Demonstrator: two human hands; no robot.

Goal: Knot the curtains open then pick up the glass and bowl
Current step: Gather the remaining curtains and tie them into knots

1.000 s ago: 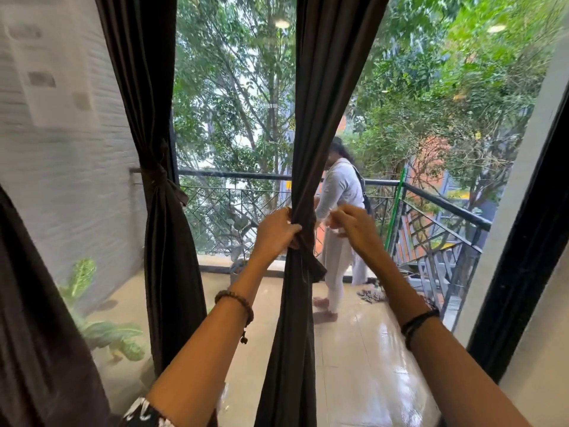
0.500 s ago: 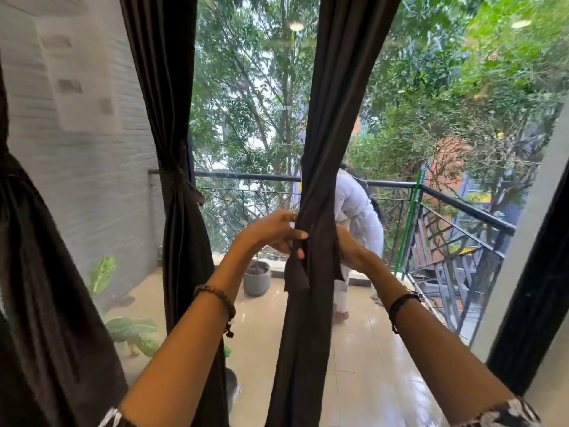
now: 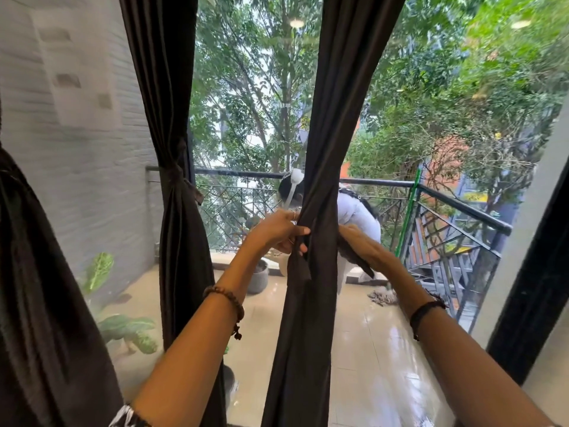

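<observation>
2 hands work at the middle dark curtain [image 3: 320, 149], which hangs at the centre of the view in front of the glass. The left hand [image 3: 274, 231], just left of centre toward 9 o'clock, has its grip clenched on the gathered fabric, thumb and fingertips pinching the left edge of the bunch. The right hand [image 3: 361, 245], toward 3 o'clock and touching the curtain's right side, grasps a dark tail of the same cloth that sticks out to the right below it. A beaded bracelet [image 3: 226, 298] sits on the left wrist and a black band [image 3: 426, 309] on the right.

At 9 o'clock a 2nd dark curtain [image 3: 178, 211] hangs already tied at its waist. At 8 o'clock a 3rd curtain panel [image 3: 46, 303] fills the lower left edge.

Beyond the glass, a person in white [image 3: 357, 211] bends over on the tiled balcony floor [image 3: 369, 349], partly hidden by the middle curtain. A black railing [image 3: 462, 204] runs from 10 to 3 o'clock, a grey pot [image 3: 258, 278] stands just below the left hand, and leafy plants [image 3: 123, 328] sit at 8 o'clock.
</observation>
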